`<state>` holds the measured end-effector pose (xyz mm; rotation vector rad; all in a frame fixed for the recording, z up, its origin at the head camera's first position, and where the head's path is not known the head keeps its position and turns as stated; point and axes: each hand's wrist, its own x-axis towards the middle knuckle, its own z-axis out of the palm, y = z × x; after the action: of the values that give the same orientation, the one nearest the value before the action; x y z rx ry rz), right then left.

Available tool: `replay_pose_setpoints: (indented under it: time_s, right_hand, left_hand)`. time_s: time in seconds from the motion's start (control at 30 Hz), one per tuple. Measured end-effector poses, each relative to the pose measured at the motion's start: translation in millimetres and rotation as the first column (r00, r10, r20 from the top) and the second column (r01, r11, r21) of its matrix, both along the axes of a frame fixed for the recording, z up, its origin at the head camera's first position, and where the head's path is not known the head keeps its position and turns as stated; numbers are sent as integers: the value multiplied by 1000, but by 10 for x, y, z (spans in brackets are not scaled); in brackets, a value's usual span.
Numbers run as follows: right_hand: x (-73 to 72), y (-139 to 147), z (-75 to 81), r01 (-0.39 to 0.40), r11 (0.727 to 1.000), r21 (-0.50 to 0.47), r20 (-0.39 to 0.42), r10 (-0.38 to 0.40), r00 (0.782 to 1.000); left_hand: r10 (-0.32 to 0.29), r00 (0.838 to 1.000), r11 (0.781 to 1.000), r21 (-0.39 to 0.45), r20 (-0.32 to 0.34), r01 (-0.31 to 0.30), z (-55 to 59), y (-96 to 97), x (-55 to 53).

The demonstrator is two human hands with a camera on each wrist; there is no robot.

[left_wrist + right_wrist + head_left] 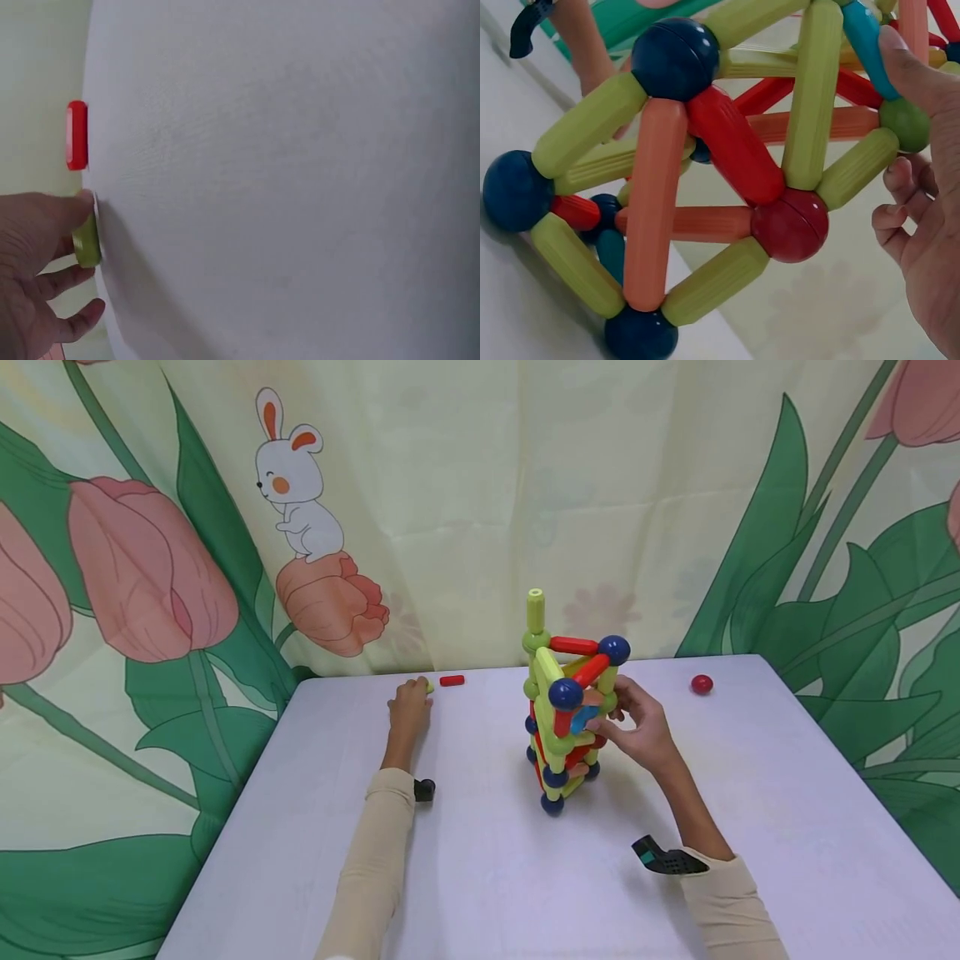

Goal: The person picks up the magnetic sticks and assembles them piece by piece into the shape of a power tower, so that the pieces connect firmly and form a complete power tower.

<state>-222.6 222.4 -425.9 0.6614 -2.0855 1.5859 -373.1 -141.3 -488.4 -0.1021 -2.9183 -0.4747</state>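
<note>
A tall tower of magnetic rods and balls (558, 745) stands on the table, in lime, red, orange and blue. From its right side my right hand (641, 727) holds it. In the right wrist view the thumb lies against a light-blue rod (870, 49), and curled fingers are by a green ball (905, 124). At the table's far edge, left of the tower, my left hand (410, 703) pinches a lime-green magnetic rod (87, 240) between thumb and fingers. The hand covers part of that rod in the head view.
Just right of the left hand lies a loose red rod (452, 680) along the far edge. A red ball (702, 684) sits at the back right of the white table (480, 877). Behind the table hangs a printed curtain (465, 527) with tulips and a rabbit.
</note>
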Motion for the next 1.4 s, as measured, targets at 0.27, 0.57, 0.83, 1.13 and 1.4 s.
replay_pose_setpoints:
  time_s: [0.27,0.57,0.83,1.13,1.4]
  right_hand:
    - [106,-78,158,21,996,87,-10,-20,1000]
    - [137,-195,217,89,980,179,-164,-59,985]
    - [59,-263,51,203,956,214,-218,-156,964]
    - [79,-406,78,368,896,247,-377,-261,889]
    - [104,-430,71,399,879,260,-431,-263,863]
  left_hand:
    - [114,988,994,7,-102,-114,5,-13,33]
    - [78,997,771,635,-22,-47,420,147,135]
    - [-150,972,470,852,-181,231,1209,453,664]
    - [-380,733,392,620,-564,680,1874,790,1311]
    - [-401,680,497,479,-613,724,1862,910,1405]
